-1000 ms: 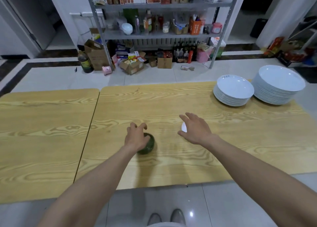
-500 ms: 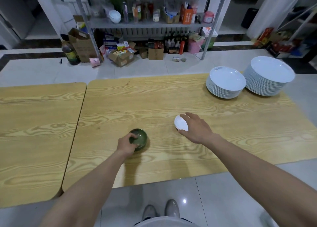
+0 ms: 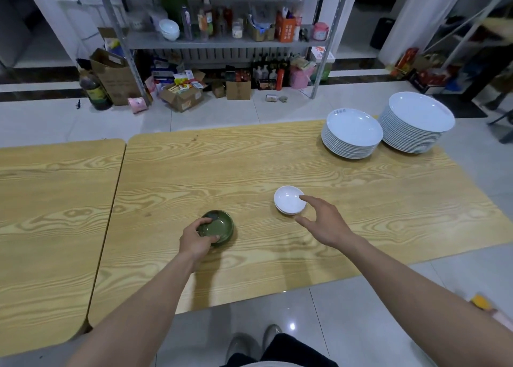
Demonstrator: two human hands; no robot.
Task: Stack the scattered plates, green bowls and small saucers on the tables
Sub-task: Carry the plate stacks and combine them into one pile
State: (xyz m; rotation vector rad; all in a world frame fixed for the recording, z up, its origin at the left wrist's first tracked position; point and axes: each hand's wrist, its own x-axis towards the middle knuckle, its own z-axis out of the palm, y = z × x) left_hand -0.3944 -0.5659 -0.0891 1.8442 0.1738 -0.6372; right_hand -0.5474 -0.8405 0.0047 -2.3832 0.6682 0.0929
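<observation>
Fingers (image 3: 312, 201) now at rim of saucers (image 3: 288, 203)

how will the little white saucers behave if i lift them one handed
The saucers look glazed and smooth, so probably slippery and breakable if dropped. They seem to be a short stack, so the top one may slide when tilted. Small and shallow, they are likely light for the right hand.

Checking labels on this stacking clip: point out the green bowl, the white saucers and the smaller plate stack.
green bowl (image 3: 220, 225), head view, inner floor beside the fingers.
white saucers (image 3: 288, 202), head view, middle of the top saucer.
smaller plate stack (image 3: 354, 130), head view, centre of the top plate.
</observation>
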